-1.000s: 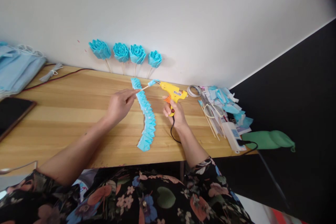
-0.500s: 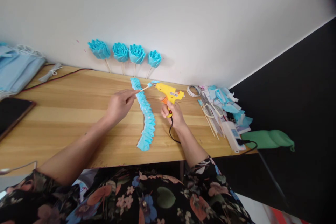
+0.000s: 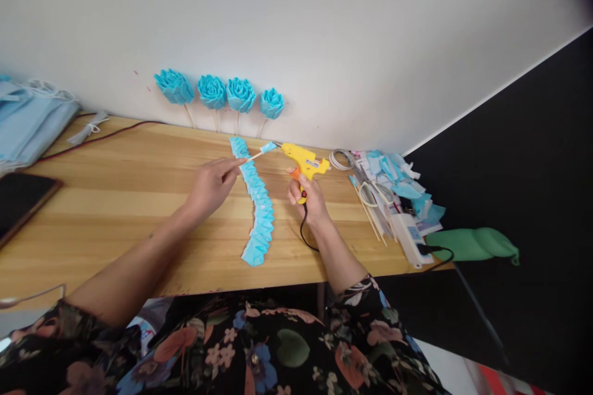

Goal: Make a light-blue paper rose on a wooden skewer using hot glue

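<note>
My left hand (image 3: 210, 184) pinches a thin wooden stick (image 3: 254, 155) with a small blue fabric piece (image 3: 268, 147) at its tip. My right hand (image 3: 309, 199) grips a yellow glue gun (image 3: 306, 162) by its orange handle, the nozzle pointing left and touching the blue piece. A long strip of folded blue petals (image 3: 258, 205) lies on the wooden table (image 3: 115, 197) between my hands.
Four blue fabric roses (image 3: 213, 91) on sticks lean against the white wall. Scissors (image 3: 370, 192), sticks and blue scraps (image 3: 398, 176) lie at the right, beside a power strip (image 3: 410, 238). Blue masks (image 3: 28, 120) and a dark tablet (image 3: 21, 197) lie at the left.
The glue gun shifted slightly left, then came back right, its nozzle staying at the blue piece. My left hand has barely moved.
</note>
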The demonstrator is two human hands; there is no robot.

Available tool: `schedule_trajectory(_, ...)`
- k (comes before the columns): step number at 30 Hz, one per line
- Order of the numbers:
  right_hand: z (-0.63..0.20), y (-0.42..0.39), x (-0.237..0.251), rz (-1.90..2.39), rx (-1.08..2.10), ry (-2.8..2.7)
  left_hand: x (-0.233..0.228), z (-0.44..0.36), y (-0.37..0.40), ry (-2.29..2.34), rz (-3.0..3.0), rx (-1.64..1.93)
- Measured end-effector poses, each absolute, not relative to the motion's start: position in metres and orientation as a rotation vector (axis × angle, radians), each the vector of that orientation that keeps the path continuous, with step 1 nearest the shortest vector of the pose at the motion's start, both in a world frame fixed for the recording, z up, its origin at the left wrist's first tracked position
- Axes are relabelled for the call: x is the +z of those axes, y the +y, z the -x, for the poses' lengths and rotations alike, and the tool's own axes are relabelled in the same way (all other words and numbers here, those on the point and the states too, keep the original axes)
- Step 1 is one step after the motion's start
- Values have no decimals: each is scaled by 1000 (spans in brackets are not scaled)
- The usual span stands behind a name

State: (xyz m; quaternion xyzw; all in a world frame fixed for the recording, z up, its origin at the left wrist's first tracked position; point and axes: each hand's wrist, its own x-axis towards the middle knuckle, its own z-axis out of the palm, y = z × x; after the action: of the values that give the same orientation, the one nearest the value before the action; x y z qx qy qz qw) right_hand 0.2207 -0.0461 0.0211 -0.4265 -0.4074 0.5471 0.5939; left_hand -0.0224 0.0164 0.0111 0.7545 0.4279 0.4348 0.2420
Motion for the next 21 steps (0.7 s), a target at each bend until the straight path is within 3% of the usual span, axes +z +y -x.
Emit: schedule_trajectory(21, -221, -46, 19, 952, 1283, -986, 4, 24, 19, 1197, -2135, 1183)
